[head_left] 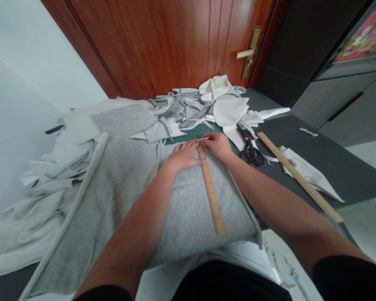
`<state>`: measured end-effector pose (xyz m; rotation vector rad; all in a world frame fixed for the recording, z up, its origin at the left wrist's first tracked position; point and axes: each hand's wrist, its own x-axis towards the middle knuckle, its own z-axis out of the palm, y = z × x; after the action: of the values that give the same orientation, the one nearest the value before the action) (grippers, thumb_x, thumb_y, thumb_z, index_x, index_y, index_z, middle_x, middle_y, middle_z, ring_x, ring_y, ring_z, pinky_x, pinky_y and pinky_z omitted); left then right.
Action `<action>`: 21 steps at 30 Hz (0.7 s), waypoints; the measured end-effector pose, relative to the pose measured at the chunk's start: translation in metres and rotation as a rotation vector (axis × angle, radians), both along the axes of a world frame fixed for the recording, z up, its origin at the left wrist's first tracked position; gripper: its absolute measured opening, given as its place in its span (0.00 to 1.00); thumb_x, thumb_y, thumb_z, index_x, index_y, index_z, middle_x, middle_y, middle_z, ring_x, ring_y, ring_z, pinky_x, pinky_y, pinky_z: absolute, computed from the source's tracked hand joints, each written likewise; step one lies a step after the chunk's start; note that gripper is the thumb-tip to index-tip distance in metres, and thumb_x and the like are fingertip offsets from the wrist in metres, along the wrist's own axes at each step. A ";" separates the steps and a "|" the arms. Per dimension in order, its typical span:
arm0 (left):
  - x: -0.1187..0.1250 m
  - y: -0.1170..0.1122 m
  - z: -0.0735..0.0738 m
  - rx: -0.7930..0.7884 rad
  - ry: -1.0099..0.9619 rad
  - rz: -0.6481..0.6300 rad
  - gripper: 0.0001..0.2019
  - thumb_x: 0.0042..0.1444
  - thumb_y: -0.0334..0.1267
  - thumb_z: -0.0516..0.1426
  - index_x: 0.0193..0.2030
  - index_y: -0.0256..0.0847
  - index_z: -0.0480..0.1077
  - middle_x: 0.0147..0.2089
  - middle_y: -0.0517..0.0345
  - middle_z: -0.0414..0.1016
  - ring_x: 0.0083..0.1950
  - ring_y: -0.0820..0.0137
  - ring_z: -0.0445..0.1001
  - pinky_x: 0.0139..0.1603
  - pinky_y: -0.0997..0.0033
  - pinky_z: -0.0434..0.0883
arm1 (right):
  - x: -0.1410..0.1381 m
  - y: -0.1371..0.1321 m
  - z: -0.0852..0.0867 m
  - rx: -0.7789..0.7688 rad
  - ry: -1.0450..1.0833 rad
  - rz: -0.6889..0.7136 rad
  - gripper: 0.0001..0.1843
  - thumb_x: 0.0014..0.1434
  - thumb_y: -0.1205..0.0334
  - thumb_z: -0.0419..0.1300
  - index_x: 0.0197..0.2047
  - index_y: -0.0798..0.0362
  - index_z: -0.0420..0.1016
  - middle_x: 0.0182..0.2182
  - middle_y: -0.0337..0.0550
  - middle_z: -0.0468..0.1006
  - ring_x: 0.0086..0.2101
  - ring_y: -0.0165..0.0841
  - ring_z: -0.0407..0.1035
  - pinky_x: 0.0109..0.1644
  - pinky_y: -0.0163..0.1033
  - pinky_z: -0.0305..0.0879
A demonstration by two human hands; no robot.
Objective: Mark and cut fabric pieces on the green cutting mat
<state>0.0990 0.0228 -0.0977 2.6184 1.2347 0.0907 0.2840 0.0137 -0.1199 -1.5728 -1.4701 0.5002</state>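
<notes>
While the left hand (pixel 185 155) lies flattened on the grey fabric (pixel 131 179), fingers slightly spread and thumb on the wooden ruler (pixel 211 188), its pressure probably serves to stop both slipping. The ruler lies on the fabric's right part, running from near to far, perhaps to meet the far edge squarely. There the right hand (pixel 218 145) has its fingers bunched beside a pale sliver (pixel 204 138); whether they grip it, I cannot tell. Hands obscure the ruler's far end; fabric hides most of the green mat (pixel 194 133).
</notes>
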 end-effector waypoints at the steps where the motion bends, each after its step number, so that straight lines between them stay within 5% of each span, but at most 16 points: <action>1: 0.000 0.000 0.000 -0.001 0.003 0.001 0.44 0.59 0.61 0.56 0.77 0.44 0.50 0.80 0.48 0.47 0.80 0.56 0.45 0.77 0.50 0.45 | -0.001 -0.001 0.001 0.004 -0.003 -0.006 0.17 0.61 0.55 0.62 0.48 0.54 0.84 0.36 0.46 0.85 0.37 0.36 0.78 0.45 0.38 0.70; 8: 0.002 -0.002 0.002 0.005 0.029 0.017 0.43 0.59 0.60 0.56 0.76 0.41 0.51 0.80 0.46 0.47 0.80 0.55 0.46 0.77 0.51 0.45 | -0.010 -0.006 0.007 0.129 -0.181 -0.059 0.18 0.66 0.52 0.59 0.46 0.53 0.87 0.41 0.50 0.84 0.41 0.39 0.77 0.51 0.41 0.69; 15: 0.001 -0.002 0.003 -0.005 0.018 0.005 0.44 0.59 0.60 0.56 0.77 0.42 0.50 0.81 0.49 0.45 0.80 0.55 0.46 0.77 0.50 0.45 | -0.011 -0.003 0.007 0.025 -0.289 -0.093 0.18 0.64 0.59 0.59 0.54 0.54 0.81 0.41 0.49 0.85 0.41 0.41 0.78 0.47 0.41 0.69; 21: 0.001 -0.001 0.003 -0.013 0.024 0.001 0.47 0.58 0.61 0.56 0.78 0.40 0.48 0.81 0.46 0.45 0.80 0.55 0.45 0.78 0.50 0.45 | -0.012 -0.002 0.009 0.012 -0.352 -0.021 0.15 0.65 0.62 0.58 0.50 0.55 0.83 0.45 0.51 0.85 0.45 0.41 0.79 0.50 0.40 0.69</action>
<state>0.0999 0.0222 -0.0951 2.6152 1.2398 0.0511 0.2721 0.0119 -0.1112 -1.7270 -1.7105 0.2068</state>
